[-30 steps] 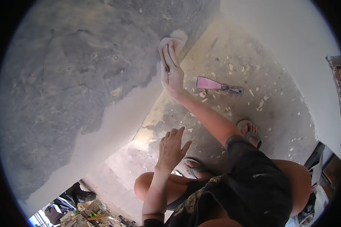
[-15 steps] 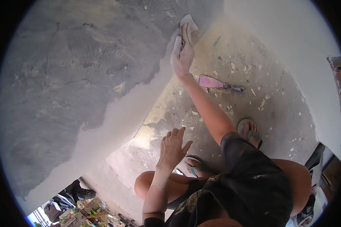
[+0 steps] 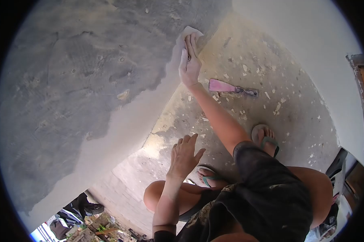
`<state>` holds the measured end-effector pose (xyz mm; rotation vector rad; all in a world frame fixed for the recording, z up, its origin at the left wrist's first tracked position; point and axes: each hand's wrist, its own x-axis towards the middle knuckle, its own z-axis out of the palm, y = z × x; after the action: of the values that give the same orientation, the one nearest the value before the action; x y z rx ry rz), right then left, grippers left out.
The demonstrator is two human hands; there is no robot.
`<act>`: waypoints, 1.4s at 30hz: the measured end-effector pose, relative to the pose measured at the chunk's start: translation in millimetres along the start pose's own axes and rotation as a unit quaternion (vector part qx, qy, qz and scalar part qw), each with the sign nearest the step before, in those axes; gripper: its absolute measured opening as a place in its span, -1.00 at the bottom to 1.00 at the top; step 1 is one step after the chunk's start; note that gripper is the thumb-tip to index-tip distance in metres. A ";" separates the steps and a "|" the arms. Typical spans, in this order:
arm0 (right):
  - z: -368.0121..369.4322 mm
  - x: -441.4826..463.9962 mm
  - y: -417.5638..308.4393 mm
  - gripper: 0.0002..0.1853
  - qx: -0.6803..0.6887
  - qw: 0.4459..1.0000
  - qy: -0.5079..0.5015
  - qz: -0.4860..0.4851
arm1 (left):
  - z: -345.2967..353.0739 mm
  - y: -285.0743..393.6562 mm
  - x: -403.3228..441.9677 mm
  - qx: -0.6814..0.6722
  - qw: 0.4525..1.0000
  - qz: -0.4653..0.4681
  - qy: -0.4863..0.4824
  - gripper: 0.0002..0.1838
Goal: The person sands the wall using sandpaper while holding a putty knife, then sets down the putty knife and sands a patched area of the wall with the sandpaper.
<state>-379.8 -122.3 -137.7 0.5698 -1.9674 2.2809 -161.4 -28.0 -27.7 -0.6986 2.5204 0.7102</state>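
Observation:
My right hand (image 3: 190, 68), coated in pale dust, presses a sheet of sandpaper (image 3: 193, 30) flat against the wall (image 3: 81, 72). Only the sheet's pale upper end shows above the fingertips; the rest lies under the fingers. Grey, patchy old surface covers most of this wall, with a smooth whitish band (image 3: 127, 121) along its lower edge. Below and left of that arm, my left hand (image 3: 183, 156) hangs in the air with fingers spread and nothing in it. A putty knife (image 3: 224, 85) with a pinkish blade and dark handle lies on the floor beside my right forearm.
Pale flakes are scattered over the stained floor (image 3: 287, 117). My feet in green-strapped flip-flops (image 3: 266, 139) stand under me. A white wall (image 3: 311, 44) rises at the right. Rubble and plants (image 3: 99, 226) show at lower left, near a dark shoe (image 3: 94, 208).
My right hand has slid down and slightly left along the wall with the sandpaper. My left hand has barely moved. The view has shifted a little.

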 end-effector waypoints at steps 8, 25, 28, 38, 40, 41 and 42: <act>7.4 3.6 -21.0 -0.58 -0.088 0.986 0.053 -0.129 | 3.1 -0.3 -3.2 -0.012 1.000 0.007 0.001 -0.43; 12.6 -4.4 7.1 -0.58 0.006 0.996 0.057 0.068 | -0.2 -3.5 -4.2 -0.009 0.999 0.015 0.035 -0.44; 4.8 -21.1 -17.8 -0.57 -0.011 0.996 -0.006 -0.086 | 3.9 -0.7 -14.0 -0.008 1.000 0.002 0.012 -0.44; 1.4 -43.4 7.0 -0.57 -0.054 0.998 0.004 -0.030 | 1.5 -1.3 -12.6 0.005 1.000 -0.007 0.008 -0.45; 14.2 -35.7 44.3 -0.58 -0.029 0.997 0.071 -0.006 | -2.7 0.0 -11.0 0.002 0.999 0.001 0.032 -0.45; 13.1 -37.5 34.4 -0.58 0.007 0.997 0.070 0.039 | -2.0 -0.2 -14.1 0.003 1.000 0.000 0.031 -0.45; 13.6 -35.8 17.7 -0.58 0.044 0.994 0.068 0.079 | -1.7 -0.9 -14.5 0.003 0.999 0.002 0.034 -0.45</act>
<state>-348.7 -132.0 -164.5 0.2650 -1.9199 2.4346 -150.0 -24.6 -19.2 -0.7278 2.5854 0.6898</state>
